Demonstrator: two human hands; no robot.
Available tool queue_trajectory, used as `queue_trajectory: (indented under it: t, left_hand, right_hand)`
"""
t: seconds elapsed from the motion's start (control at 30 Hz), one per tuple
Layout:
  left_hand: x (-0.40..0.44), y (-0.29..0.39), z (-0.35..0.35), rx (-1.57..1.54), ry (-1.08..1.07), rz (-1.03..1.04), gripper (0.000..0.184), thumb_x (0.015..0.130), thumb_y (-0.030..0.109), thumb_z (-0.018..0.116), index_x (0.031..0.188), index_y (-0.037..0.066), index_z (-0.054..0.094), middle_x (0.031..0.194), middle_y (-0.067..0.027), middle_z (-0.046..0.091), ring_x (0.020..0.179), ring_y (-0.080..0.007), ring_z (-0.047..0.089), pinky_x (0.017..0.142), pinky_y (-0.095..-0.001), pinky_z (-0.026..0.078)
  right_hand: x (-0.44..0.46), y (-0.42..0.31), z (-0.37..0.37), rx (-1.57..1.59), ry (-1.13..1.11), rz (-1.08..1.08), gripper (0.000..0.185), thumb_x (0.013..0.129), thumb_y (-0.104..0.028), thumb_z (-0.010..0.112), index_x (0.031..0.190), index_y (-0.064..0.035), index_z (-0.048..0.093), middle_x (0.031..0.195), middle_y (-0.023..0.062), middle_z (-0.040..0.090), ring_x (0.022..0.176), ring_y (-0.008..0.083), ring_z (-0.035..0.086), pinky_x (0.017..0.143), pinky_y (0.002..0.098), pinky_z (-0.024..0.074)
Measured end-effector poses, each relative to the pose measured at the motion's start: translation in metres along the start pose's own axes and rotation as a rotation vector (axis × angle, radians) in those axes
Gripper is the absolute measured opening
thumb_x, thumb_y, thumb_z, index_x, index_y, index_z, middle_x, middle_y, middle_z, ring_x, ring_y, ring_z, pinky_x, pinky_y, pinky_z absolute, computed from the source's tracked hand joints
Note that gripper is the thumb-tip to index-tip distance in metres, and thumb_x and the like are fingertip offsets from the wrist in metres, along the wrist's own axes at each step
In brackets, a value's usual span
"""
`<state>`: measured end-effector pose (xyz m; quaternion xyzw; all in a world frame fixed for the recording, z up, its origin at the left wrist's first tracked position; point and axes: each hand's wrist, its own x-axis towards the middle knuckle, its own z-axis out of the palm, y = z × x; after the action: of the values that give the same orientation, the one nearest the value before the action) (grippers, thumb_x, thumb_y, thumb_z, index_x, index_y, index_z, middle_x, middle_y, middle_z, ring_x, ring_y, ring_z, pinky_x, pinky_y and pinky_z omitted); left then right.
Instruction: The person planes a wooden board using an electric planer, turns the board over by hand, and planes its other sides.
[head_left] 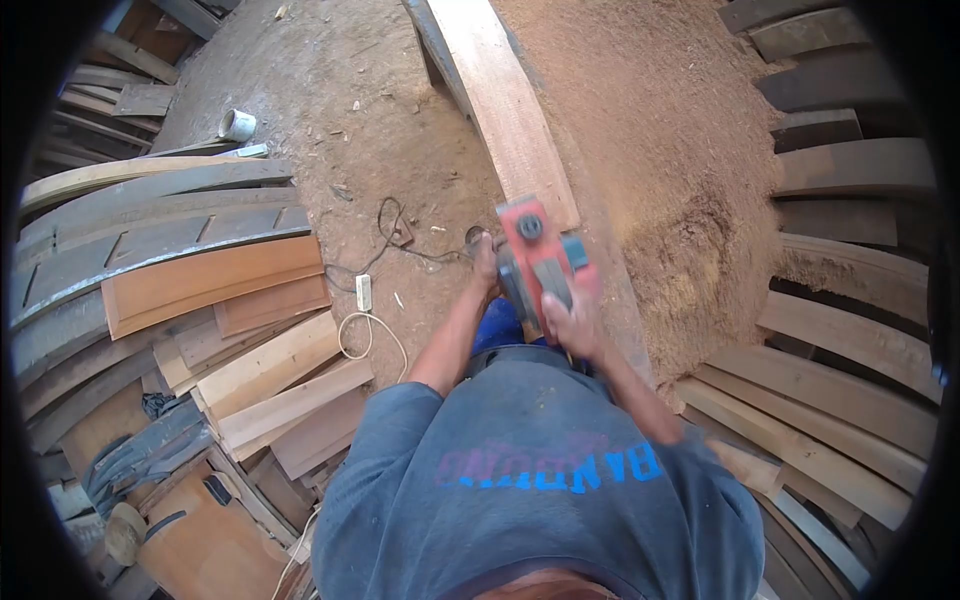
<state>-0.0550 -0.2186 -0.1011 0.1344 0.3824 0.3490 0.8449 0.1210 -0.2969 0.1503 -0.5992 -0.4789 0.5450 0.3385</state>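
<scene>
A red electric planer (527, 225) with a round black knob sits at the near end of a long wooden plank (500, 90). My right hand (572, 322) is closed around the planer's rear handle and looks slightly blurred. To the left of the tool, my left hand (487, 265) is closed beside a small dark round piece. What its fingers hold is partly hidden. A dark power cord (430, 256) runs over the ground towards that hand. The plank stretches away from me on a raised support (440, 60).
Stacked boards (170, 205) and brown panels (215, 285) fill the left side. More planks (850, 170) are piled along the right. Sawdust (690, 240) covers the ground there. A white extension socket (363, 293) with a pale cable and a white cup (237, 125) lie to the left.
</scene>
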Motion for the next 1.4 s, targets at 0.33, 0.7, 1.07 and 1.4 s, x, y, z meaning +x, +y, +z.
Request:
queue_trajectory:
  t: [0.33,0.7,1.07,1.4]
  left_hand:
    - [-0.067,-0.100,0.009,1.163,-0.654,-0.004,0.042,0.084,0.006,0.060,0.126,0.009,0.063,0.118,-0.0150,0.068,0.113,-0.0307,0.062,0.097,-0.0403,0.050]
    - [-0.048,-0.008,0.010,1.240,-0.021,0.038,0.062,0.080,0.024,0.074,0.133,-0.002,0.055,0.122,-0.0304,0.064,0.119,-0.0424,0.063,0.102,-0.0472,0.049]
    - [0.018,0.032,-0.010,0.846,-0.163,-0.388,0.051,0.083,0.008,0.062,0.133,0.001,0.061,0.079,-0.0081,0.064,0.065,-0.0171,0.056,0.058,-0.0337,0.047]
    - [-0.006,-0.005,-0.031,0.845,-0.249,-0.160,0.039,0.095,0.001,0.047,0.130,0.008,0.064,0.104,-0.0078,0.071,0.101,-0.0225,0.066,0.092,-0.0369,0.052]
  right_hand:
    - [0.079,-0.008,0.008,0.061,0.047,0.012,0.053,0.099,-0.048,0.060,0.103,0.0040,0.063,0.082,0.0135,0.065,0.079,0.0235,0.063,0.074,0.0410,0.0512]
    - [0.324,-0.134,0.008,0.069,0.072,-0.093,0.043,0.106,-0.043,0.055,0.089,-0.0045,0.066,0.068,-0.0002,0.060,0.056,0.0090,0.057,0.053,0.0274,0.0470]
    - [0.634,-0.201,0.003,0.051,0.170,-0.142,0.053,0.098,-0.059,0.061,0.094,-0.0059,0.070,0.073,0.0006,0.062,0.062,0.0108,0.058,0.057,0.0298,0.0484]
    - [0.661,-0.190,-0.010,0.070,0.118,-0.082,0.044,0.100,-0.050,0.061,0.097,-0.0071,0.070,0.072,-0.0005,0.062,0.060,0.0098,0.057,0.054,0.0286,0.0472]
